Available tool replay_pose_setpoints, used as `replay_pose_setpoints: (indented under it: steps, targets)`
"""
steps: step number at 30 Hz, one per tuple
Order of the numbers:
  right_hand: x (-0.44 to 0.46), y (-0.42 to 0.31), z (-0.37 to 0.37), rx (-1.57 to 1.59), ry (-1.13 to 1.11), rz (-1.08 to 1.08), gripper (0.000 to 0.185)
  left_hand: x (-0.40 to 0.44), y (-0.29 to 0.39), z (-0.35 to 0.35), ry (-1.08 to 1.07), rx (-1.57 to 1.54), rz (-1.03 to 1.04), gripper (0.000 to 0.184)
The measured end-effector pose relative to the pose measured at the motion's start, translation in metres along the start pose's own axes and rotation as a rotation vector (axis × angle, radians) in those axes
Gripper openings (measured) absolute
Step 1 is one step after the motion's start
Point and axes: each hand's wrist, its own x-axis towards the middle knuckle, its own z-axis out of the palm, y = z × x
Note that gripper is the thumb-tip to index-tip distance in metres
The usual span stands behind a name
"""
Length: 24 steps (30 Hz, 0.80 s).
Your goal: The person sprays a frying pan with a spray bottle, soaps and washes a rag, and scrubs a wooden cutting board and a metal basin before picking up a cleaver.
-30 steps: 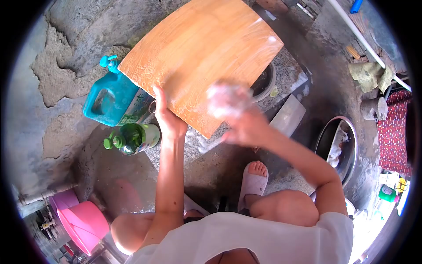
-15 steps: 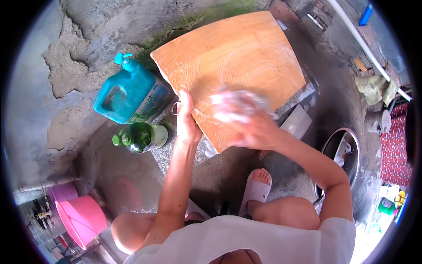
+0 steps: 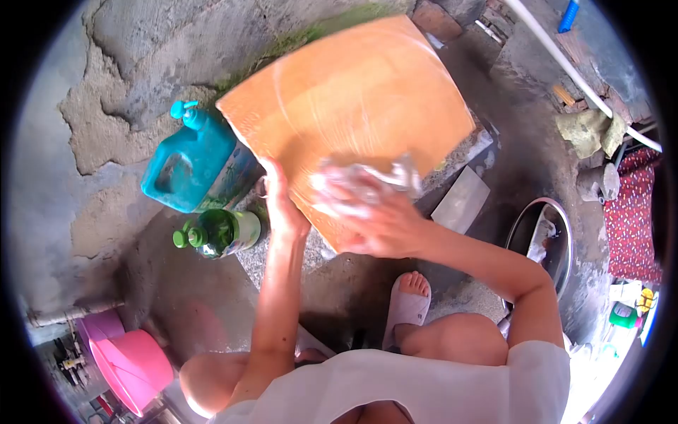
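Observation:
A wooden board (image 3: pixel 367 92) with soapy streaks is tilted over a stone block (image 3: pixel 258 258). My left hand (image 3: pixel 284 208) grips the board's lower left edge, thumb on its face. Against the lower part of the board, my right hand (image 3: pixel 374 215) presses a whitish, sudsy cloth (image 3: pixel 367 184), blurred by motion. A blue-green jug (image 3: pixel 187 162) with a pump top and a green bottle (image 3: pixel 222 232) stand left of my left hand.
A cleaver-like blade (image 3: pixel 461 200) lies right of the block. Farther right is a round metal basin (image 3: pixel 567 244) with something inside. A pink bucket (image 3: pixel 138 364) is at the lower left. A white pipe (image 3: pixel 558 53) crosses the upper right.
Over the last second the board has come lower and uncovered more of the wall above. My right hand and the cloth have moved about on its face, lately leftward. My left hand keeps its grip.

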Motion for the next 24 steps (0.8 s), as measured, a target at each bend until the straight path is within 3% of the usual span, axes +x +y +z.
replay_pose_setpoints:
  steps: [2,4,6,8,11,13,14,15,16,17,19,23,24]
  targets:
    - [-0.028,0.042,-0.01,-0.032,0.054,0.033,0.071,0.002,0.011,-0.007,0.012,-0.044,0.048,0.062]
    - [-0.016,0.102,-0.023,-0.179,0.263,0.264,0.065,0.002,0.017,-0.006,-0.002,-0.017,0.077,0.064]
    - [0.02,0.139,-0.038,-0.145,0.409,0.301,0.06,-0.001,0.015,0.0,-0.032,0.021,0.076,0.065]
    - [0.062,0.115,-0.035,0.18,0.19,0.414,0.063,0.0,0.01,0.01,-0.081,0.024,0.078,0.065]
    - [0.048,0.017,-0.006,0.016,0.042,0.116,0.068,0.001,0.013,0.015,-0.073,0.046,0.096,0.062]
    - [0.016,-0.006,-0.009,-0.042,-0.017,-0.08,0.073,0.003,0.014,-0.004,-0.056,-0.061,0.042,0.062]
    - [-0.001,0.016,-0.012,-0.065,-0.131,0.001,0.079,0.002,0.015,-0.008,-0.026,-0.07,0.073,0.062]
    - [-0.011,0.051,-0.012,-0.12,0.026,-0.029,0.074,0.002,0.016,-0.011,0.0,-0.079,0.104,0.062]
    - [-0.013,0.079,-0.019,0.153,0.123,0.281,0.069,0.002,0.017,-0.011,0.011,-0.059,0.12,0.063]
    - [-0.008,0.12,-0.023,-0.263,0.147,0.284,0.064,0.0,0.017,-0.01,0.014,-0.032,0.116,0.064]
    - [0.028,0.174,-0.033,-0.24,0.269,0.382,0.063,-0.005,0.01,-0.005,-0.015,-0.007,0.084,0.065]
    - [0.114,0.105,-0.018,-0.02,0.221,0.298,0.058,-0.004,0.002,0.009,-0.086,-0.022,0.035,0.063]
    - [0.116,0.078,0.004,-0.031,0.242,0.12,0.055,-0.003,0.0,0.012,-0.069,-0.058,0.026,0.062]
